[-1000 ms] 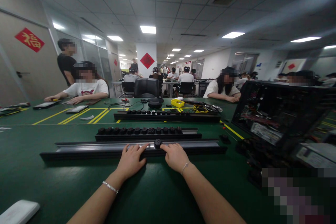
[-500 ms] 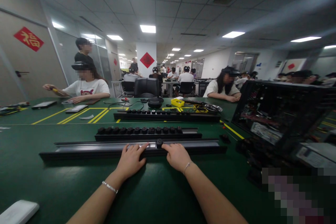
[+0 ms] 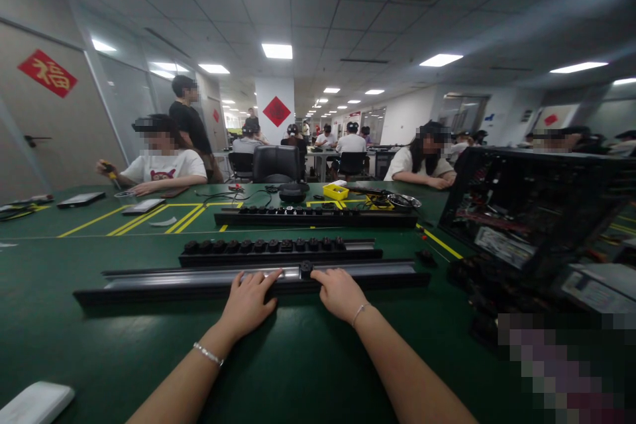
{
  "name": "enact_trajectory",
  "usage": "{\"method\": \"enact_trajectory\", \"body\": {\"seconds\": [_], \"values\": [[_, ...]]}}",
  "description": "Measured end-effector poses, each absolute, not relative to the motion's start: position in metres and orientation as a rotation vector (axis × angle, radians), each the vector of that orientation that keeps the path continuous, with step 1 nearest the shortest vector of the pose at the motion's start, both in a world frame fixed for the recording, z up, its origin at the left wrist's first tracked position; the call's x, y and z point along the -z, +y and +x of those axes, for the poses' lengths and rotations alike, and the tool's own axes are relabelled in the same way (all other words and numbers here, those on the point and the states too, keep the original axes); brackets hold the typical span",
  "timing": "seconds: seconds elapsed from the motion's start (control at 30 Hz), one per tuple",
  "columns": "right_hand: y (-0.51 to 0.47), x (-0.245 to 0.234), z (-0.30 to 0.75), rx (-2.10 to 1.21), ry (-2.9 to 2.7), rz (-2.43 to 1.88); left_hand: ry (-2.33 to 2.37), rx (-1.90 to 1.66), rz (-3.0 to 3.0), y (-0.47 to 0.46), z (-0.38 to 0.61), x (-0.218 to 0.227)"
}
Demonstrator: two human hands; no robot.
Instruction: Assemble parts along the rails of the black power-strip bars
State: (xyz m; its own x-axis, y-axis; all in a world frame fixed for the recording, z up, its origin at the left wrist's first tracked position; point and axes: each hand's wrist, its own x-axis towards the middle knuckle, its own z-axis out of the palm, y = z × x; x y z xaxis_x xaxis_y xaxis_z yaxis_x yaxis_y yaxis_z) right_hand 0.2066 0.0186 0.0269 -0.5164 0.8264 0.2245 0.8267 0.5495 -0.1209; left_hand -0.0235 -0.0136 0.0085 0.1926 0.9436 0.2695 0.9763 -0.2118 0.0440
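Black socket-like module [image 3: 305,269] sits near the centre of the frame, in the silvery channel of a long black rail [image 3: 173,283] that runs across the green surface [image 3: 298,371] in front of you. Your right grip [image 3: 342,295], just right of centre, stretches its index finger to the module's right side; the other fingers are curled, and you cannot tell from this view whether they close on anything. Your left grip [image 3: 251,303], left of centre, is loosely spread with its fingertips on the rail, the index finger pointing toward the module but apart from it, and it has hold of nothing. Just beyond lies a shorter black rail [image 3: 366,254] carrying a row of similar black modules [image 3: 259,246], and farther up the frame is a third rail [image 3: 382,220]. Behind that one stands a yellow bin [image 3: 335,194]. At the right you have an open computer case [image 3: 546,157], and a white object [image 3: 37,403] is cut off at the lower left.
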Motion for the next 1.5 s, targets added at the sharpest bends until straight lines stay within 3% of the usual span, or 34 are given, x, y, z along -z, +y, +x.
{"method": "enact_trajectory", "body": {"seconds": [1.5], "values": [[0.02,-0.033,0.221,-0.009,-2.51,-1.48,-1.86,0.345,-2.26,-0.014,-0.021,-0.006]]}}
